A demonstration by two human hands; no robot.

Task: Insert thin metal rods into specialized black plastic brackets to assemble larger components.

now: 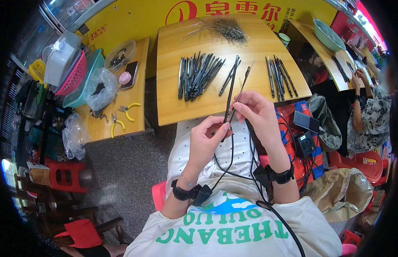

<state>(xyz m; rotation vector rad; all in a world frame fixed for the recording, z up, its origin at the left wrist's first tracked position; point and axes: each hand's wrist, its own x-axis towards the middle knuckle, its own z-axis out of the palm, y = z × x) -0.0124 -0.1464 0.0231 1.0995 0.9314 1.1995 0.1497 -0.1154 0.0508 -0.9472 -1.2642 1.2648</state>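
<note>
My left hand (209,138) is closed around the lower part of a long, slender black rod (232,88) that stands up over the near table edge. My right hand (259,112) pinches a thinner dark stick (244,83) with a fine wire-like tip. The two pieces are close together where my fingers meet, and their lower ends are partly hidden. Just beyond them, a few black rods (226,82) lie on the wooden table (169,43). A large heap of similar black rods (196,77) is to the left, and a smaller row of rods (281,77) to the right.
A pile of thin wires (229,31) lies at the table's far side. The left side table (96,128) bears yellow-handled pliers (117,124), a phone (130,75), plastic bags and baskets (72,73). Another person (370,115) works at the right. Cables (233,171) hang from my wrists.
</note>
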